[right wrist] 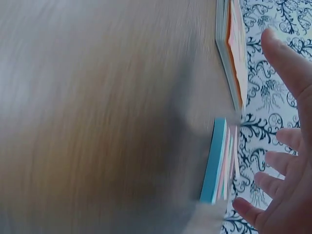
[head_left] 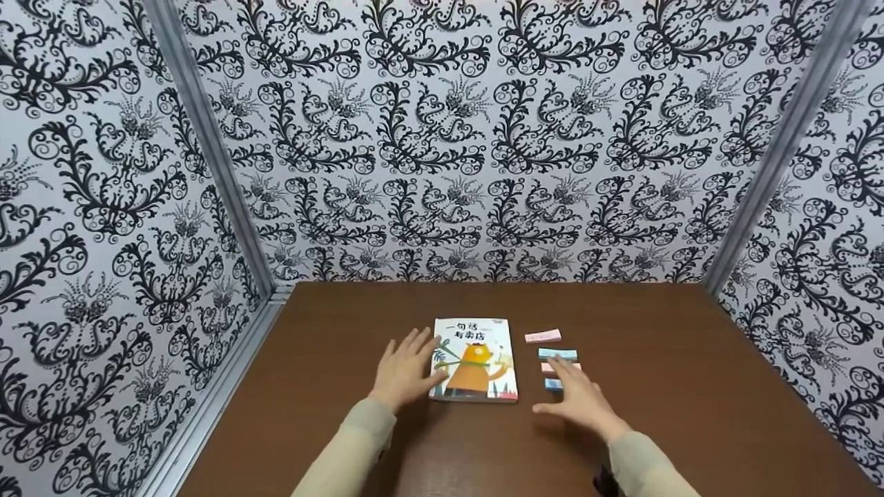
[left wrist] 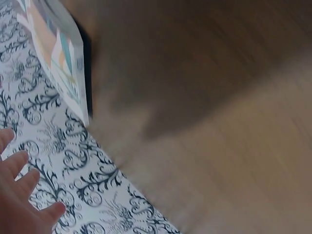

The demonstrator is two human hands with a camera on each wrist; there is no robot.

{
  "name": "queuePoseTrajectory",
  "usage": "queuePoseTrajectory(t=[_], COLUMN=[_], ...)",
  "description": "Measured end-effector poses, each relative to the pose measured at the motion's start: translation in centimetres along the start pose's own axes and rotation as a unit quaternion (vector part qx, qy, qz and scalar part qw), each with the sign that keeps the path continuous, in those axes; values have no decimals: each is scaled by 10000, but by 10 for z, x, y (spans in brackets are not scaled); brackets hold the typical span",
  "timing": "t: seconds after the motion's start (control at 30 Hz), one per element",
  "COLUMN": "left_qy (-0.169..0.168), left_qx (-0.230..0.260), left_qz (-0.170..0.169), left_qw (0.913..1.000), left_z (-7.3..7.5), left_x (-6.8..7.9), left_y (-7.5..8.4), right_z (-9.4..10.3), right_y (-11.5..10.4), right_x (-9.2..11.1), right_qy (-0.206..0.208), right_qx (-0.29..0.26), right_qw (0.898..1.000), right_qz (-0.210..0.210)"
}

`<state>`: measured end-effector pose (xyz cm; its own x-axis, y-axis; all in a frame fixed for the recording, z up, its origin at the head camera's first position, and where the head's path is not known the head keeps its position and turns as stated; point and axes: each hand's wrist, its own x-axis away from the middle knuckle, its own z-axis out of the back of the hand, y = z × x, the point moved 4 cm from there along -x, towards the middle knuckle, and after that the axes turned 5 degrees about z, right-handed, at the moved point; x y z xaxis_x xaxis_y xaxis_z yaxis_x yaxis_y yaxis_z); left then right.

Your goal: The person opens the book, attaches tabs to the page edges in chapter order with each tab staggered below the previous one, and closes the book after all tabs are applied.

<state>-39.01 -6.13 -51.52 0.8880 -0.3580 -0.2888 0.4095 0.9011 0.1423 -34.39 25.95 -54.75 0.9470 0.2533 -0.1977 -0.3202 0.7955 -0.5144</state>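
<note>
A picture book [head_left: 476, 359] with a white cover and an orange animal figure lies flat on the brown table. My left hand [head_left: 404, 369], fingers spread, is at the book's left edge and overlaps it in the head view. To the right of the book, small flat oblong pieces form a column: a pink one [head_left: 543, 336] set askew at the far end, then a light blue one [head_left: 547, 353], a pinkish one [head_left: 548, 368] and a blue one [head_left: 552, 384]. Over the nearer pieces reaches my right hand [head_left: 580, 404], its fingers extended and thumb apart, partly covering them. Neither hand grips anything.
The brown table [head_left: 345, 310] meets a wall [head_left: 442, 138] of black-and-white scroll paper at the back. Grey metal posts [head_left: 214, 138] stand at the corners, and a metal rail [head_left: 207, 386] runs along the left side.
</note>
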Motion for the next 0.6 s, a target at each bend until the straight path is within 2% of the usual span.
queuePoseTrajectory(t=[0.17, 0.3, 0.43, 0.6], left_qy=[-3, -82, -254, -188], left_qx=[-22, 28, -16, -89], left_qz=[-115, -150, -132, -279], left_qw=[9999, 9999, 9996, 9994], left_z=[-8, -13, -19, -29], left_x=[-1, -3, -5, -5], left_y=[13, 21, 28, 36], right_z=[-11, -19, -28, -35], right_y=[-9, -15, -17, -22], right_x=[-4, -6, -7, -8], right_qy=[218, 314, 333, 417], right_qx=[-748, -1122, -1319, -1334], right_qw=[9969, 9932, 9907, 9901], right_qz=[99, 24, 0, 135])
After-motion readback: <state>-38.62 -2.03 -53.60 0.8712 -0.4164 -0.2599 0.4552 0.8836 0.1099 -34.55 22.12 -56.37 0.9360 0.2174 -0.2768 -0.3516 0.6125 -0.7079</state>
